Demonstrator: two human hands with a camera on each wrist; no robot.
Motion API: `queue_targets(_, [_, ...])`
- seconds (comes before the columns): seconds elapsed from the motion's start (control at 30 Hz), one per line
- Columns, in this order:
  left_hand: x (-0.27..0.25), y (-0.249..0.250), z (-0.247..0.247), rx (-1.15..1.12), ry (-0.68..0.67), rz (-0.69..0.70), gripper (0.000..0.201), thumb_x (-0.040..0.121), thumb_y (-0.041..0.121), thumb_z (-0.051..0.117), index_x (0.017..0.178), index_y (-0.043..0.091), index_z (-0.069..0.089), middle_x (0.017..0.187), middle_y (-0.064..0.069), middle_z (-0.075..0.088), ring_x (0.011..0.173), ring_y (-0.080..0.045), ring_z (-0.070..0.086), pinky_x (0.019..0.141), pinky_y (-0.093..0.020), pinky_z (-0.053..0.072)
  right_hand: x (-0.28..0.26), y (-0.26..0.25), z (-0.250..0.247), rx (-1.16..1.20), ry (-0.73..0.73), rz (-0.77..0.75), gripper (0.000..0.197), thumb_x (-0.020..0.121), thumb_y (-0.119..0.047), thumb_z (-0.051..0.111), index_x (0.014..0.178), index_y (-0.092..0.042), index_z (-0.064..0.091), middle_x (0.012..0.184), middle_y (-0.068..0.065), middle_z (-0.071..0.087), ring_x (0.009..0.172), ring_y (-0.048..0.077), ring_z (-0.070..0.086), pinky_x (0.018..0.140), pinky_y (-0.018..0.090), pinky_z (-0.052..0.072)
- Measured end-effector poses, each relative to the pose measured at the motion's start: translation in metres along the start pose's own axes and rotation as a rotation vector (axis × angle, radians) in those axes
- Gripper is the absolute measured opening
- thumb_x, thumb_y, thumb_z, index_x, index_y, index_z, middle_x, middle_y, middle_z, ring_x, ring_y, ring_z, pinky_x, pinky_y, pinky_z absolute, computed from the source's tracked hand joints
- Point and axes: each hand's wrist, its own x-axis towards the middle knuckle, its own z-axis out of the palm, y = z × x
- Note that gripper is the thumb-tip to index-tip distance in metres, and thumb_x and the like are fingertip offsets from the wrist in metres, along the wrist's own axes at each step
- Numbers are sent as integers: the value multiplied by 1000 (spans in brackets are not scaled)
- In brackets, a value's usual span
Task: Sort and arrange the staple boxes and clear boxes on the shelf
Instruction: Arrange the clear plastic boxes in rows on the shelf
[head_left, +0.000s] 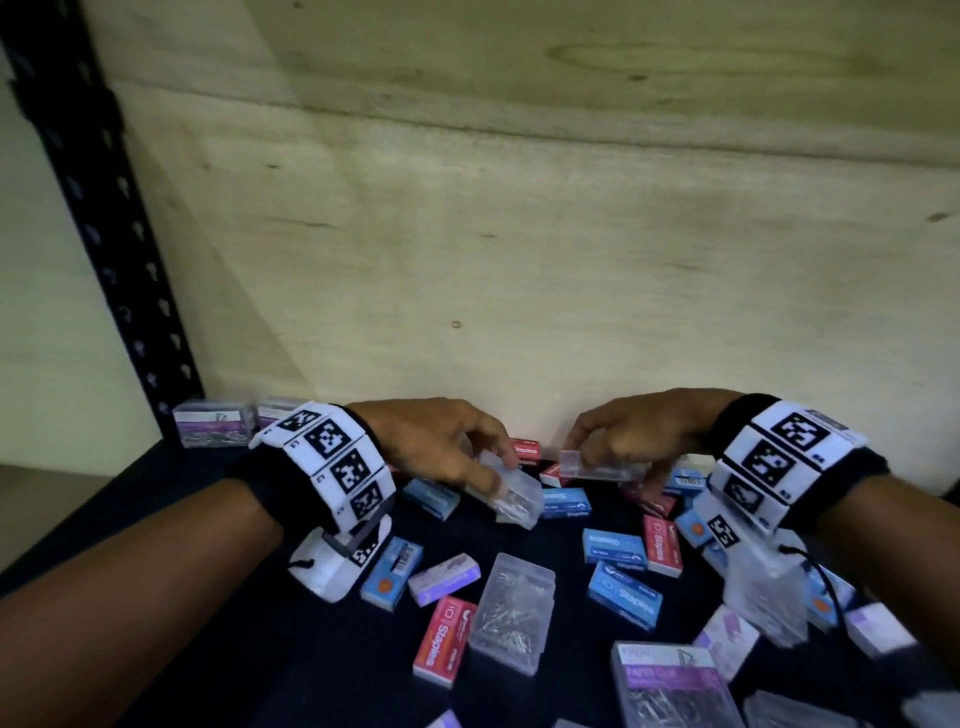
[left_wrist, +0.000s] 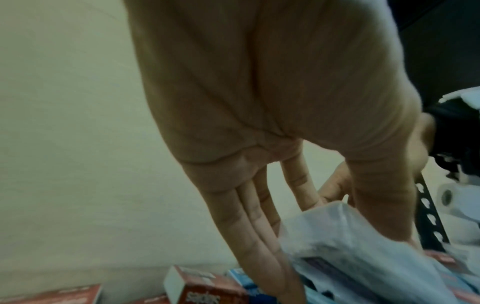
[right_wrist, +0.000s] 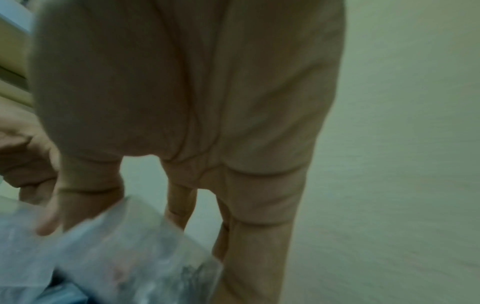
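From my feed, the fingers (left_wrist: 262, 242) of my left hand (head_left: 441, 444) reach down one side of a clear box (head_left: 511, 493) with the thumb on the other side, so that box is pinched between them and tilted above the dark shelf (head_left: 249, 644). In the left wrist view the same clear box (left_wrist: 345, 242) is blurred but plainly sits against the fingers. My right hand (head_left: 634, 434) curls its fingers (right_wrist: 259, 246) over a second clear box (head_left: 602, 464), thumb at its near edge, and grips it just off the shelf; the right wrist view shows that box (right_wrist: 130, 253) as a pale blur under the thumb. The two held boxes are near each other, not touching, close to the plywood back panel (head_left: 519, 234).

Below and around the hands the shelf is strewn with staple boxes: a red staple box (head_left: 444, 642) lying flat in front, a blue staple box (head_left: 623, 595) to its right, another blue staple box (head_left: 392, 571) under my left wrist, and a pale purple box (head_left: 444, 571) between them. A loose clear box of clips (head_left: 511, 613) stands just beside the red one. Far left at the back, two clear boxes with purple labels (head_left: 213, 423) sit side by side against the black upright post (head_left: 104, 223). A larger paper clip box (head_left: 672, 686) lies at the front right. Both wrists wear bands with black-and-white markers (head_left: 337, 457)
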Motion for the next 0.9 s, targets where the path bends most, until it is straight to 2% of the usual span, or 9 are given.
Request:
queue_targets(0.13, [-24, -17, -15, -218, 55, -40, 25, 88, 42, 67, 111, 32, 70, 106, 9, 70, 93, -10, 69, 86, -23, 52, 3, -22, -1, 32, 22, -125, 28, 103, -28, 39, 107, -13, 62, 108, 20, 66, 71, 22, 56, 56, 26, 46])
queue_targets(0.2, [-38, -29, -20, -264, 96, -61, 21, 89, 41, 65, 107, 30, 72, 101, 8, 71, 91, -14, 70, 86, -28, 55, 8, -34, 2, 47, 37, -194, 26, 104, -26, 40, 97, -13, 61, 100, 20, 66, 71, 25, 60, 58, 30, 49])
queue_targets(0.27, [-50, -42, -24, -301, 148, -94, 25, 91, 39, 63, 109, 24, 71, 100, 4, 71, 90, -16, 70, 88, -30, 56, 12, -47, 7, 96, 57, -257, 33, 104, -38, 42, 92, -11, 58, 87, 21, 62, 65, 27, 60, 62, 38, 52])
queue_targets(0.33, [-64, -58, -28, -316, 199, -135, 33, 93, 40, 60, 112, 15, 69, 94, -5, 71, 79, -13, 67, 82, -27, 56, 17, -63, 11, 105, 87, -308, 48, 99, -55, 42, 89, -10, 57, 71, 14, 62, 60, 25, 55, 60, 34, 48])
queue_targets(0.43, [-86, -84, -33, -358, 244, -228, 38, 93, 44, 55, 108, 12, 68, 87, -13, 68, 73, -12, 63, 72, -26, 54, 24, -88, 18, 45, 128, -410, 52, 94, -62, 45, 85, -12, 55, 60, 1, 61, 56, 18, 55, 56, 27, 44])
queue_targets(0.57, [-115, -119, -35, -453, 310, -369, 34, 93, 44, 54, 98, 13, 66, 82, -9, 63, 69, -16, 63, 66, -26, 53, 38, -124, 32, 12, 157, -502, 43, 92, -58, 52, 99, -17, 58, 76, 1, 65, 62, 14, 60, 59, 26, 47])
queue_targets(0.7, [-139, -153, -34, -442, 360, -523, 44, 99, 43, 48, 111, 4, 61, 96, -18, 64, 64, -14, 66, 65, -26, 55, 51, -160, 48, -100, 191, -543, 42, 94, -53, 54, 119, -20, 54, 107, 0, 66, 92, 15, 64, 84, 30, 51])
queue_targets(0.8, [-153, -173, -32, -477, 369, -597, 40, 99, 43, 48, 102, 5, 60, 92, -14, 61, 62, -14, 66, 63, -25, 55, 59, -182, 59, -68, 138, -558, 34, 97, -44, 54, 121, -19, 51, 96, -2, 64, 78, 11, 61, 70, 26, 48])
queue_targets(0.9, [-159, -184, -30, -500, 373, -649, 45, 99, 44, 47, 111, 2, 60, 94, -16, 63, 64, -15, 67, 67, -26, 56, 69, -201, 69, -76, 75, -551, 28, 99, -39, 53, 117, -17, 53, 92, 2, 65, 77, 14, 61, 73, 31, 51])
